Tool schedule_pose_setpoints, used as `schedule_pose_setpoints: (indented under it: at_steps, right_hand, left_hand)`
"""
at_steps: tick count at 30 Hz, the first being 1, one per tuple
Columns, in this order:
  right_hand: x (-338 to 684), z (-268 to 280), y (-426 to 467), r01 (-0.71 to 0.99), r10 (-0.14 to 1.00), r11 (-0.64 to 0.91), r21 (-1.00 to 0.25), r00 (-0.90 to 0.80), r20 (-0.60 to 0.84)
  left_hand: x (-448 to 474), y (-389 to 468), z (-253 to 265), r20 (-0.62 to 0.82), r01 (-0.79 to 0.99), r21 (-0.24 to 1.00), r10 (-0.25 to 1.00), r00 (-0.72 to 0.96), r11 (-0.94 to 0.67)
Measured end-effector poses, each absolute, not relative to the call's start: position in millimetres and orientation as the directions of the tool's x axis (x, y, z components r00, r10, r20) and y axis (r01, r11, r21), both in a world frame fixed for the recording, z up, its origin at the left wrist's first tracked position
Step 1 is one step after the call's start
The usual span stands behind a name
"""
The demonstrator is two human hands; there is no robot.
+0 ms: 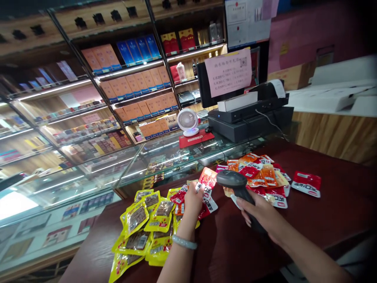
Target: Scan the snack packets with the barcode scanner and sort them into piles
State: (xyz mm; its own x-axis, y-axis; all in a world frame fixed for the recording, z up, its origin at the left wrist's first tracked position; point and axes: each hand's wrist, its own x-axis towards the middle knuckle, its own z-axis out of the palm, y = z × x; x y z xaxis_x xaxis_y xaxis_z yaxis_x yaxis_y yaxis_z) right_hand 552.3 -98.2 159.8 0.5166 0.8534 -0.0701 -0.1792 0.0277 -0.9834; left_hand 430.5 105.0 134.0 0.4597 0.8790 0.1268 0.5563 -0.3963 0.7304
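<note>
My right hand (257, 208) is wrapped round the handle of a black barcode scanner (232, 178), its head pointing left. Between the fingers of my left hand (194, 196) is a small red-and-white snack packet (208, 177), lit brightly in front of the scanner head. Beneath and beside that hand lie more red and orange packets (179, 196). A heap of yellow snack packets (160, 212) covers the table left of my left forearm. Beyond the scanner spreads a pile of red and orange packets (259, 173), with one red packet (306, 183) apart on the right.
The dark red table (338, 204) meets a glass display counter (165, 157). A small white fan (188, 120) stands on the counter, near a black cash register (250, 118) bearing a paper notice (228, 70). Shelves of boxed goods (132, 86) rise behind.
</note>
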Motion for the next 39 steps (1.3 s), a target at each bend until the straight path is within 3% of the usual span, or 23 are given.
schedule_pose_setpoints:
  at_steps: [5,8,11,15,19,22,27,33,39]
  right_hand:
    - [547,164,-96,-0.137,0.869,0.011,-0.99,0.491,-0.059]
    - [547,161,-99,-0.098,0.878,-0.001,-0.995,0.476,-0.048]
    - [549,152,-104,-0.088,0.881,-0.022,-0.996,0.468,-0.061]
    - [555,143,-114,-0.108,0.878,-0.055,-0.993,0.468,-0.1]
    - [562,142,-126,-0.119,0.848,-0.085,-0.989,0.513,-0.135]
    - [567,138,-132,-0.116,0.829,-0.086,-0.99,0.543,-0.136]
    - [574,131,-134,-0.152,0.81,-0.05,-0.987,0.572,-0.129]
    - [579,133,-136,-0.136,0.799,-0.041,-0.99,0.59,-0.115]
    - [579,128,-136,-0.183,0.775,-0.038,-0.982,0.615,-0.145]
  left_hand:
    - [413,108,145,0.11,0.631,0.668,0.891,0.441,-0.395]
    - [393,114,157,0.137,0.796,0.488,0.932,0.335,-0.358]
    - [376,116,166,0.262,0.912,0.271,0.935,0.239,-0.309]
    - [384,105,167,0.397,0.898,0.202,0.871,0.289,-0.39]
    - [430,92,162,0.307,0.765,0.242,0.795,0.524,-0.598]
    - [477,93,152,0.227,0.699,0.261,0.746,0.625,-0.666]
    - [543,107,131,0.1,0.773,0.296,0.823,0.558,-0.56]
    - [569,126,117,-0.022,0.721,0.555,0.859,0.512,-0.415]
    - [548,125,108,0.007,0.519,0.784,0.84,0.542,-0.341]
